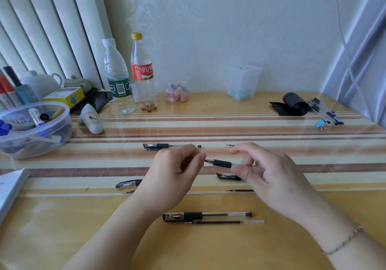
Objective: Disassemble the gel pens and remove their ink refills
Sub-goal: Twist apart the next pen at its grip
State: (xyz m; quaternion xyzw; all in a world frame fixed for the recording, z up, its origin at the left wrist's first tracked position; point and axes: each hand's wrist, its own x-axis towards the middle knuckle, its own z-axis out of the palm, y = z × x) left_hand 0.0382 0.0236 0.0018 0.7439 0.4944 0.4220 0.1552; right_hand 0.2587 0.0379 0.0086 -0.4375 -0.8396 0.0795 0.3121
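Observation:
Above the table's middle I hold a gel pen (pixel 221 163) with a black rubber grip, lying level. My right hand (pixel 265 173) grips its barrel. My left hand (pixel 177 169) pinches its tip end with thumb and forefinger. Beneath the hands lie a black cap (pixel 227 176), another cap (pixel 128 183) and a loose refill (pixel 240 190). Closer to me lies a capped pen (pixel 206 215) with a refill (pixel 225 222) beside it. Beyond the hands rests another capped pen (pixel 158 145).
A clear bowl of markers (pixel 33 127) stands at the left, two bottles (pixel 129 75) and a small jar (pixel 177 93) at the back. At the far right lie a black roll (pixel 293 103), a bundle of pens (pixel 324 111) and a blue clip (pixel 320 124).

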